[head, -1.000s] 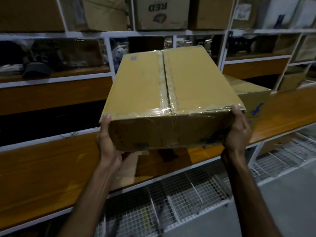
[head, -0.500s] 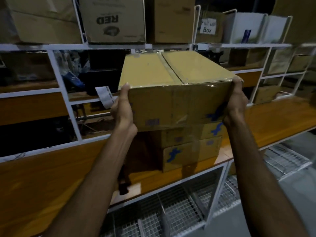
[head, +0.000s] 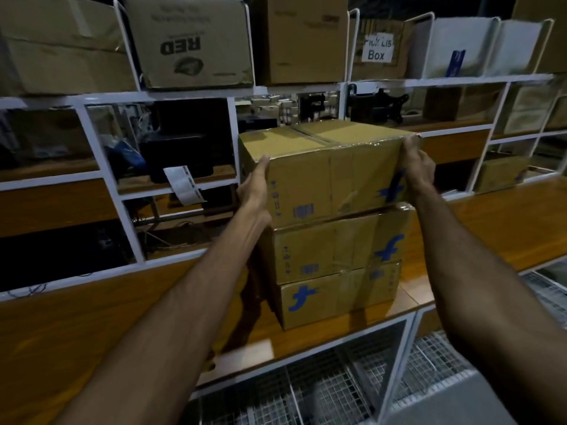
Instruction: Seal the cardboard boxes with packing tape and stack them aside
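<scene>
A sealed cardboard box (head: 328, 176) with clear tape along its top seam and a blue logo rests on top of two stacked boxes: a middle box (head: 334, 246) and a bottom box (head: 337, 296), both with blue logos. My left hand (head: 256, 188) presses flat against the top box's left side. My right hand (head: 418, 167) grips its right upper corner. The stack stands on the wooden bench (head: 491, 228).
White metal shelving (head: 233, 148) rises behind the bench, holding cartons, a "RED" box (head: 190, 44), a "Box" sign (head: 378, 49), white bins and a label printer (head: 181, 154). Wire mesh racks (head: 322, 391) lie under the bench.
The box has gone from being carried at chest height to sitting down on top of the two stacked boxes. Both hands stayed on its sides throughout.
</scene>
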